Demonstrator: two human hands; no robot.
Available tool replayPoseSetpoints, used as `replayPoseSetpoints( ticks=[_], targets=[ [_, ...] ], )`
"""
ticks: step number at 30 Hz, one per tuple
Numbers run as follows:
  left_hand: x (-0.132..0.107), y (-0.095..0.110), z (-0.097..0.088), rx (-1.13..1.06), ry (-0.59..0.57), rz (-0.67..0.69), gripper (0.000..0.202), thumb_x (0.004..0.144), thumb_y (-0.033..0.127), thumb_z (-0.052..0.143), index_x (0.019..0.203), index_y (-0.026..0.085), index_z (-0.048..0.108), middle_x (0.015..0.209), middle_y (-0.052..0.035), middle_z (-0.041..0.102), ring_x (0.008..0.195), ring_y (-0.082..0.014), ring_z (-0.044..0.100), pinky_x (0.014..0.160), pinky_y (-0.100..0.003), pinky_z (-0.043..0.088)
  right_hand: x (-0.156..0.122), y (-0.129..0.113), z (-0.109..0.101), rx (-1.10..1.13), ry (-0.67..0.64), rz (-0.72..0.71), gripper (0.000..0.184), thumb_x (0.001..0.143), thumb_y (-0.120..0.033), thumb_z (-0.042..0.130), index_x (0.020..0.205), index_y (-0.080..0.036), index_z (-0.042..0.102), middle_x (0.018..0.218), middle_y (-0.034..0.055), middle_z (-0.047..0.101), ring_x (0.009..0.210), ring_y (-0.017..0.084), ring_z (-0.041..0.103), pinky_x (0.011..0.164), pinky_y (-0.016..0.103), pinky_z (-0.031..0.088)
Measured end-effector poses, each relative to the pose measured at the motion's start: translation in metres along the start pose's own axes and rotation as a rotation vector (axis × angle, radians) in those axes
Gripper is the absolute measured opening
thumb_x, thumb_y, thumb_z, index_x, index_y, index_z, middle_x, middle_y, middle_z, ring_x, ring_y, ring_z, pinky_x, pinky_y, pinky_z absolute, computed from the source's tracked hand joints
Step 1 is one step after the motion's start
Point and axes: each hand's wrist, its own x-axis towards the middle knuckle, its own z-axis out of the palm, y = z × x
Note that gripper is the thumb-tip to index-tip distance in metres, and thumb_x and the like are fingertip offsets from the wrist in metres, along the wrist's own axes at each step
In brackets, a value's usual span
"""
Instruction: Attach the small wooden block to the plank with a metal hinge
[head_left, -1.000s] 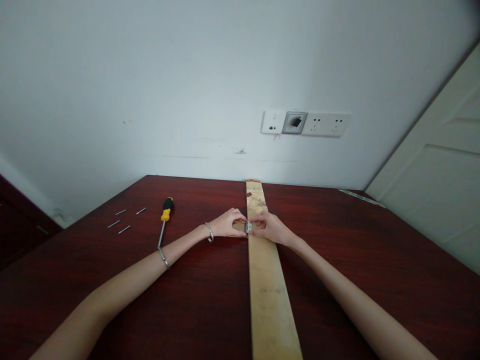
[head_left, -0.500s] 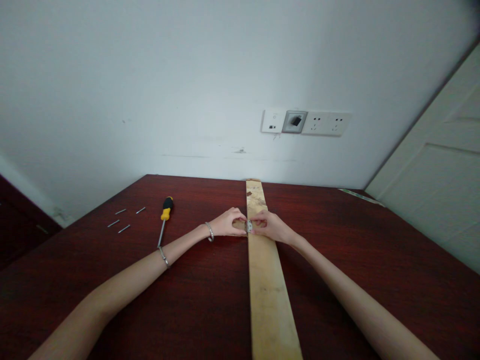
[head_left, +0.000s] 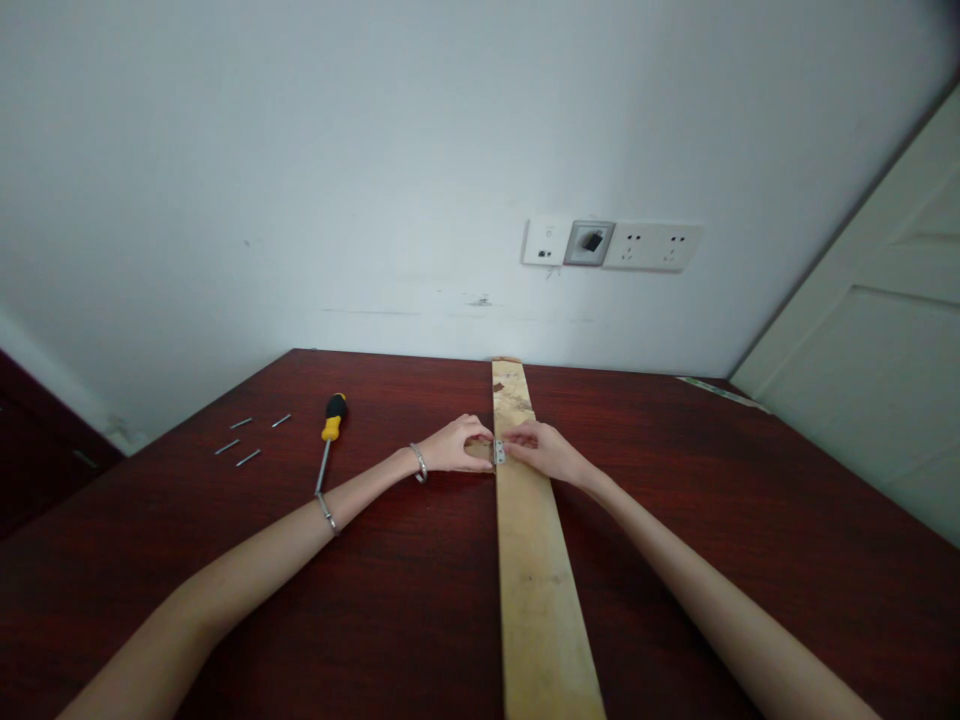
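Note:
A long pale wooden plank (head_left: 536, 560) lies on the dark red table (head_left: 187, 560), running away from me to the wall. A small silver hinge (head_left: 498, 453) sits at the plank's left edge. My left hand (head_left: 454, 447) pinches the hinge from the left, fingers curled, with a bracelet on the wrist. From the right, my right hand (head_left: 541, 450) rests on the plank with its fingertips pressed on the hinge.
A yellow-handled screwdriver (head_left: 328, 440) lies left of my left forearm. Several loose screws (head_left: 247, 440) lie further left. Wall sockets (head_left: 611, 245) sit above the plank's far end. A white door (head_left: 877, 340) stands at the right.
My right hand's fingers have flattened slightly onto the plank and hinge. Otherwise nothing has visibly moved.

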Motion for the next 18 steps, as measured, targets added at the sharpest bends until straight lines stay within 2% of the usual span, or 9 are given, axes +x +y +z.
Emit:
replayPoseSetpoints(
  ticks=[3,6,12,18],
  targets=[
    [0.0006,-0.0013,-0.0011,-0.002,-0.002,-0.003,0.044,0.067,0.041,0.076,0.101,0.018,0.062,0.092,-0.0051,0.056,0.092,-0.0204,0.05,0.082,-0.031,0.044,0.0019,0.004,0.0009,0.107,-0.01,0.107,0.027,0.08,-0.032,0.056,0.089,-0.013,0.071,0.074,0.005,0.069,0.061,0.015,0.061,0.058,0.026,0.048],
    [0.001,-0.0026,-0.0018,0.005,-0.006,-0.01,0.046,0.066,0.043,0.076,0.102,0.018,0.062,0.092,-0.0049,0.055,0.092,-0.0204,0.05,0.081,-0.031,0.044,0.0033,0.0088,0.0024,0.16,0.007,0.156,0.025,0.077,-0.029,0.06,0.091,-0.011,0.071,0.074,0.005,0.069,0.062,0.015,0.061,0.058,0.026,0.049],
    [0.0,-0.0013,-0.0016,0.01,-0.005,-0.001,0.046,0.066,0.041,0.076,0.103,0.016,0.062,0.092,-0.006,0.056,0.092,-0.0209,0.049,0.08,-0.03,0.043,0.0019,0.0084,0.0021,0.064,-0.028,0.075,0.033,0.066,-0.031,0.07,0.094,-0.015,0.073,0.071,0.0009,0.063,0.063,0.013,0.056,0.061,0.024,0.047],
    [0.0003,-0.0037,0.0008,0.017,-0.005,-0.005,0.046,0.066,0.042,0.076,0.102,0.018,0.062,0.092,-0.0055,0.056,0.093,-0.0212,0.049,0.082,-0.031,0.043,-0.0001,0.0067,0.0022,0.006,-0.026,0.022,0.034,0.064,-0.027,0.072,0.096,-0.017,0.073,0.074,0.0003,0.059,0.064,0.011,0.052,0.059,0.023,0.045]
  ],
)
